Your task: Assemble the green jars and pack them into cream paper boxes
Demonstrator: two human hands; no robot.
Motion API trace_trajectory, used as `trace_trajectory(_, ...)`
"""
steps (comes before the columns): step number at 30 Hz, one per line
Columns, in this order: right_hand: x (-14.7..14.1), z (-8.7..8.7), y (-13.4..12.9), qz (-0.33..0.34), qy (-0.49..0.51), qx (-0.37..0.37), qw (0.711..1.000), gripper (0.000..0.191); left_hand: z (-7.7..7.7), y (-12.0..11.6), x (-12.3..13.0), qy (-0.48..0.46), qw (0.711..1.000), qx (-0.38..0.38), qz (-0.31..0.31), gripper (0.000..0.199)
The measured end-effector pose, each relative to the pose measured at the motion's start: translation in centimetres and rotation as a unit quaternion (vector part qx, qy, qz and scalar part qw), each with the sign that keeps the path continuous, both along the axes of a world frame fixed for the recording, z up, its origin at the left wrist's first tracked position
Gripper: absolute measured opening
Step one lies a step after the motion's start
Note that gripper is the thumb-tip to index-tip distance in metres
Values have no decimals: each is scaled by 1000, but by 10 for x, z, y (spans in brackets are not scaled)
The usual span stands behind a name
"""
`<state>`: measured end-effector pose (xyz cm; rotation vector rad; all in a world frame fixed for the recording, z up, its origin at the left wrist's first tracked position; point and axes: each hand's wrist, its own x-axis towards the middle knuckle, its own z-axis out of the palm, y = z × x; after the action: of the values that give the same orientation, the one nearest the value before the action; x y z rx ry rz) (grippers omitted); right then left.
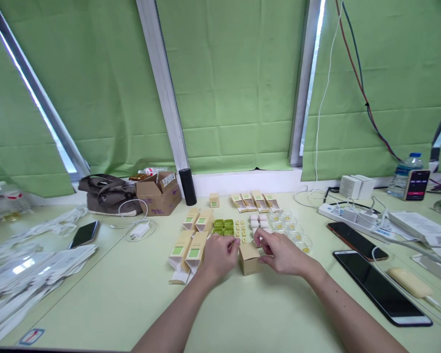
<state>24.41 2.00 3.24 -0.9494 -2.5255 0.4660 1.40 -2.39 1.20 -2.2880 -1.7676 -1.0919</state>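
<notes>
A small tan cardboard box (250, 264) stands upright on the table between my hands, its top flap folded down. My left hand (220, 252) is closed at the box's left side, thumb and fingers curled together at its upper edge. With curved fingers, my right hand (281, 251) grips the right side, thumb low and forefinger over the back edge. Just beyond are green square containers (223, 223), little gold pieces (240, 226), pale pink-white pieces (255, 224) and clear round cups (288, 226). Open tan boxes with green labels (194, 252) lie left of my left hand.
More open boxes (255, 201) and one upright box (213, 200) stand at the back. Phones (380, 284), a power strip (353, 215) and cables lie right. Left are white packets (40, 274), a phone (84, 234), a charger (139, 231), a bag (110, 195) and a carton (159, 196).
</notes>
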Motion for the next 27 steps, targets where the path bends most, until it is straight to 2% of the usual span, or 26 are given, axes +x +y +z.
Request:
trace_trajectory(5, 4, -1, 7, -60, -20, 37, 997, 31, -1, 1, 2, -33, 999, -23, 5, 46)
trace_trajectory(9, 11, 4, 8, -10, -9, -37, 999, 37, 1, -1, 2, -66, 997, -43, 10, 26)
trace_trajectory(12, 11, 4, 8, -7, -8, -69, 998, 37, 2, -3, 4, -62, 997, -52, 3, 24)
trace_trajectory(19, 4, -2, 12, -136, -42, 35, 989, 24, -1, -1, 3, -48, 998, -37, 6, 38)
trace_trajectory(21, 5, -2, 13, -152, -68, 52, 985, 23, -1, 0, 2, -49, 999, -23, 8, 34)
trace_trajectory(25, 5, -2, 14, -158, -126, 63, 977, 18, 0, 0, 3, -69, 998, -4, -8, 13)
trace_trajectory(27, 5, -2, 14, -160, -144, 65, 974, 17, 2, -2, 3, -79, 996, -5, -42, 18)
